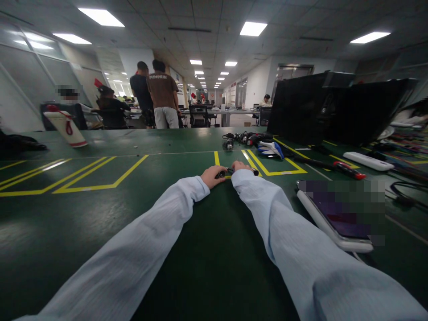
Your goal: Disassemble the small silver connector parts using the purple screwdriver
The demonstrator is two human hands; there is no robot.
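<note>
Both arms, in light blue sleeves, reach forward over the green table (167, 249). My left hand (210, 177) is closed around a small black cylindrical part (220, 174), its round end facing me. Close beside it on the right, my right hand (241, 166) curls over a second dark part (256, 172), whose end shows past the cuff. A short dark piece (230, 170) shows between the hands; whether it joins the two parts I cannot tell. My right fingertips are mostly hidden behind the hand.
Several black cylindrical parts (229, 143) lie beyond my hands, beside a blue-and-white glove (270, 150). Rightward are a red-and-black handled tool (349, 170), a white power bank (368, 161), a phone (344, 214) and black monitors (297, 111). A white cup (68, 129) stands left.
</note>
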